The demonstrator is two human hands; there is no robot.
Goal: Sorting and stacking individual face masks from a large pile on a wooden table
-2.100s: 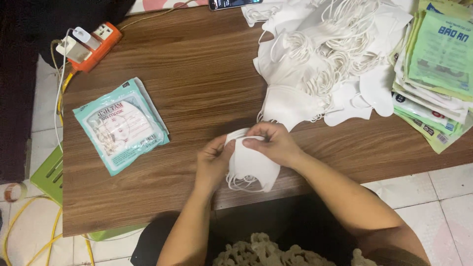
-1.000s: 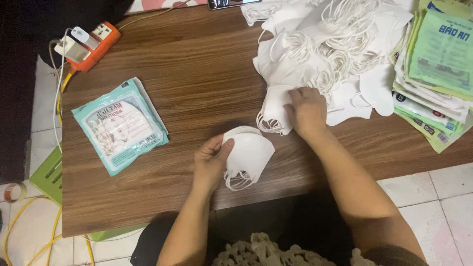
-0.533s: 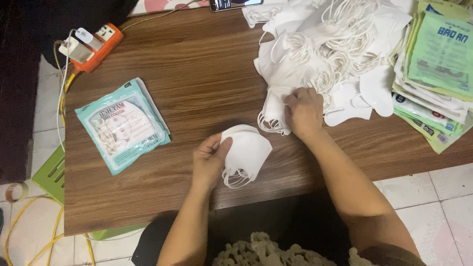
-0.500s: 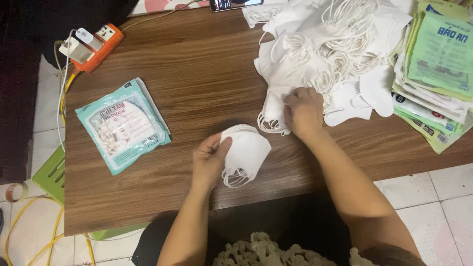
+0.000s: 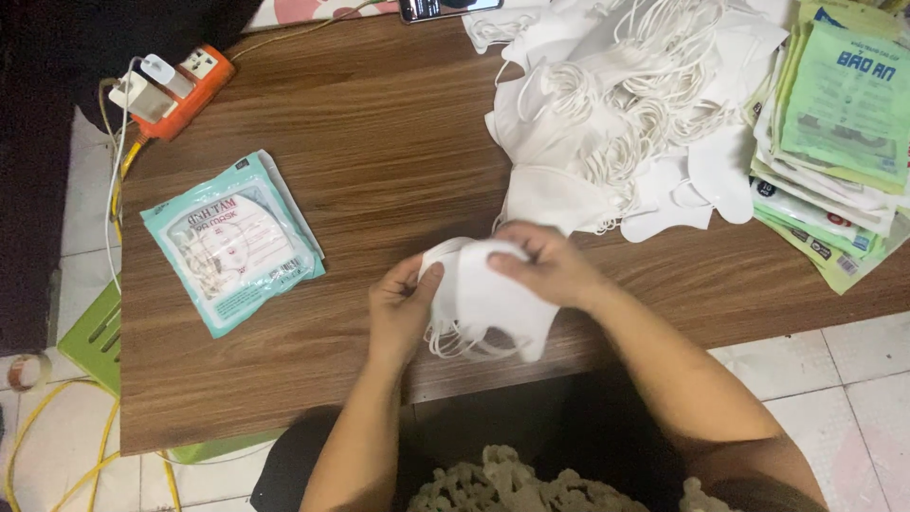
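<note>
Both my hands hold a small stack of white face masks (image 5: 483, 303) just above the near edge of the wooden table (image 5: 379, 152). My left hand (image 5: 400, 308) grips the stack's left side, thumb on top. My right hand (image 5: 548, 267) presses a mask onto the stack from the right, fingers closed on it. White ear loops hang below the stack. A big heap of loose white masks (image 5: 626, 104) lies on the table just behind my right hand.
A teal sealed packet of masks (image 5: 232, 242) lies at the left. An orange power strip (image 5: 175, 81) with plugs and yellow cable sits at the far left corner. A stack of green printed packets (image 5: 839, 133) fills the right edge. A phone (image 5: 445, 8) lies at the back.
My right hand left the stack, reached to the heap, took a mask and brought it back onto the stack in my left hand.
</note>
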